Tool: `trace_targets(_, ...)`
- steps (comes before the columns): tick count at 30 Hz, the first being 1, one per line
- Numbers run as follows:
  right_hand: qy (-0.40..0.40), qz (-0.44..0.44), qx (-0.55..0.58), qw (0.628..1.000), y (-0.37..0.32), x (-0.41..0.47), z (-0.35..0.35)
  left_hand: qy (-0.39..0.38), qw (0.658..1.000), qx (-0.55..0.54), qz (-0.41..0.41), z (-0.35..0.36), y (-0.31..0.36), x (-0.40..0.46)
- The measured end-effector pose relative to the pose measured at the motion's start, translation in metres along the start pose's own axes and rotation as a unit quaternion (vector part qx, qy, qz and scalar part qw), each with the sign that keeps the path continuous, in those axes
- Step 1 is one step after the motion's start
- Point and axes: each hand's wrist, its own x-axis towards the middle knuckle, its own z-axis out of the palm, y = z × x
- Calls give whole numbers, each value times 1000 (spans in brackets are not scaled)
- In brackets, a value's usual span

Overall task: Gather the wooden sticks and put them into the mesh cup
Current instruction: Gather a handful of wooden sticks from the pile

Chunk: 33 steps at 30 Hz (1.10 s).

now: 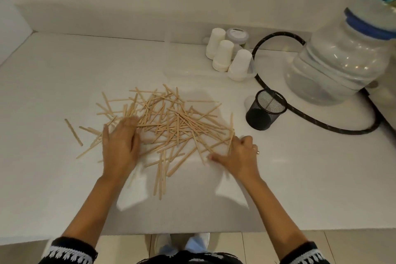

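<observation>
- White counter (64, 75): wooden sticks (169, 122) scattered; mesh cup (265, 111) upright, well right.
- Your left hand (120, 146) lies flat, fingers together.
- Your right hand (237, 154) pinches sticks at the pile's edge.

Pale, matt wooden sticks (171, 122) on smooth white countertop (300, 178) with slight sheen. Black metal mesh cup (265, 112). White paper cups (230, 58), matt. Clear glossy plastic water jug (340, 60). Black braided hose (317, 123).

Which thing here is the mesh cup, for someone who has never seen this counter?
Find the big clear water jug at the right of the white counter. Just in front of it, inside the loop of black hose, stands the mesh cup: small, black, see-through wire, unlike the white paper cups behind.
</observation>
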Motion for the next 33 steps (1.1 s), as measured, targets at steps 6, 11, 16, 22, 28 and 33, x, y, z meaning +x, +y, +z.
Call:
trace_targets(6,37,-77,39,996,12,4,3,-91,993,7,71,46,82,-9)
trace_targets(11,74,-131,29,988,24,9,3,-148,986,62,39,87,111,-4)
trace_targets(16,89,-184,-38,978,27,9,4,-144,984,103,23,97,114,-9)
trace_targets(22,44,-135,-103,984,19,19,-5,-156,982,102,14,97,115,-7)
trace_targets(28,-7,-86,-103,991,13,28,-11,-156,982,103,11,96,116,-5)
trace_targets(33,16,-111,-138,984,11,22,-2,-149,984,96,14,96,115,-6)
